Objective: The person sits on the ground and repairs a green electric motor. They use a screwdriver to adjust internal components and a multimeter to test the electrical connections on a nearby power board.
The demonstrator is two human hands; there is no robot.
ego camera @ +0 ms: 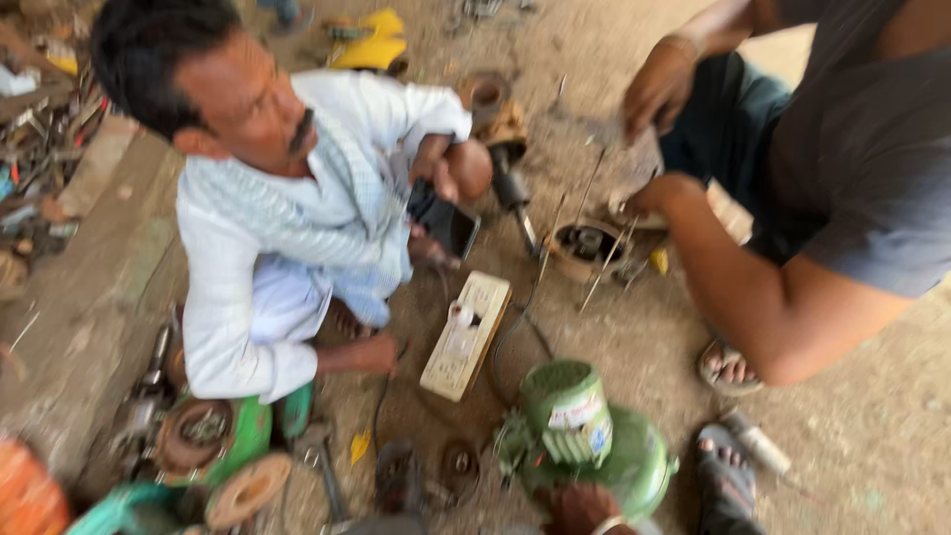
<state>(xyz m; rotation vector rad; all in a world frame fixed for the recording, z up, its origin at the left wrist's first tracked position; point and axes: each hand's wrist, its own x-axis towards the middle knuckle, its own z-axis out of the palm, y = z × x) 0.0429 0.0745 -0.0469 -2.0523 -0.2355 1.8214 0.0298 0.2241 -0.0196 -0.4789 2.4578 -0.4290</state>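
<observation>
Wearer's hand (580, 507) rests on the green round-bodied metal pump motor (584, 436), low centre on the dirt floor (872, 416). It's cut by the bottom edge, so I can't tell which hand it is or whether the fingers are curled or flat; the other hand isn't visible.

Risks, as I judge them:
- The cream rectangular plastic switchboard (466, 335) lies just beside the motor, with black cables (515, 337) trailing between them. If live, bare hands near open parts risk shock.
- Sandalled feet (728, 476) are near the motor (a roll would catch toes).

Hard to make out: motion blur throughout. A second person's hands (654, 149) work over the round rusty housing with thin rods (584, 243); detail is unreadable.
</observation>
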